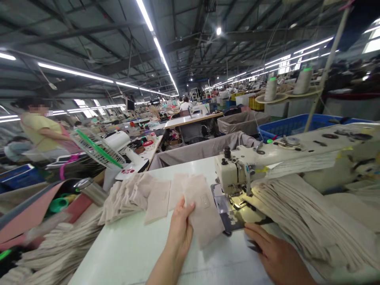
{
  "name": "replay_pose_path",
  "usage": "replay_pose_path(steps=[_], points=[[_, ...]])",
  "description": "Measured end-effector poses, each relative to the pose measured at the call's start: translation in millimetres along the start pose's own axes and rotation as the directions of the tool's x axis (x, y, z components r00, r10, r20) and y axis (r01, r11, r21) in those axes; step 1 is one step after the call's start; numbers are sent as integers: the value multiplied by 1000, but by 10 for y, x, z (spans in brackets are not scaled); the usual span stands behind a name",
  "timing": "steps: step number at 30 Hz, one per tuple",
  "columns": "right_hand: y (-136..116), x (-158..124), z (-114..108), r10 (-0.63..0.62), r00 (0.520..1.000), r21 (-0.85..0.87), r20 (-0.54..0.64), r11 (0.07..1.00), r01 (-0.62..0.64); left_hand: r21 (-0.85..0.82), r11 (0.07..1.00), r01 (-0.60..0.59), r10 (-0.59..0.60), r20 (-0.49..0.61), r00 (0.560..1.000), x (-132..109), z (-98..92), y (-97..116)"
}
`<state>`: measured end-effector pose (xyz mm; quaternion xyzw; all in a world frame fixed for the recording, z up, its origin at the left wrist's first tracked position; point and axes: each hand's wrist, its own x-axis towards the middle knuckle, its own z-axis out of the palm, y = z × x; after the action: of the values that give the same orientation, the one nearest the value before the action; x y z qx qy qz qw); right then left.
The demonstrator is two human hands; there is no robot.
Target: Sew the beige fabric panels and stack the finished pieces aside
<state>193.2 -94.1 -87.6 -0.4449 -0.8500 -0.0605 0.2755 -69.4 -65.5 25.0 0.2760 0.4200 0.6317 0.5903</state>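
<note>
My left hand [181, 221] pinches the left edge of a beige fabric piece [204, 211], which has a small stitched rectangle on it. Another beige piece lies partly behind it on the pale table [127, 253]. My right hand [268, 247] is near the front of the sewing machine [234, 174], fingers bent together around a small dark tool [254, 246], mostly hidden. Left of my left hand, overlapping beige pieces [130, 196] lie in a row. A lit needle area [239, 202] shows beneath the machine head. More folded beige fabric [308, 221] is heaped to the right.
A white fan [114, 148] and a metal flask [90, 190] stand at the left, above stacked fabric [59, 249]. Behind the table are a grey cloth-lined bin [202, 148] and a blue basket [297, 124]. Thread cones [270, 90] stand at upper right. A person [44, 128] is at far left.
</note>
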Motion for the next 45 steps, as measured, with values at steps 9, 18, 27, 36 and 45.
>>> replay_pose_path(steps=[9, 18, 27, 36, 45], points=[[-111, 42, -38, 84, 995, 26, -62, 996, -83, -27, 999, 41, -42, -56, 998, -54, 1, -59], [-69, 82, -126, 14, 998, 41, -62, 999, -12, -20, 999, 39, -41, -113, 993, 9, -70, -65], [-324, 227, -253, 474, 844, 642, 249, 572, -511, -226, 962, 155, -194, -161, 968, -313, 170, -219], [-375, 272, -436, 642, 701, 796, 309, 229, -561, -144, 982, 126, -158, -237, 959, -529, 172, -433], [-290, 216, -495, 711, 674, 779, 201, 301, -550, 0, 995, 102, -96, -330, 939, -695, 115, -457]])
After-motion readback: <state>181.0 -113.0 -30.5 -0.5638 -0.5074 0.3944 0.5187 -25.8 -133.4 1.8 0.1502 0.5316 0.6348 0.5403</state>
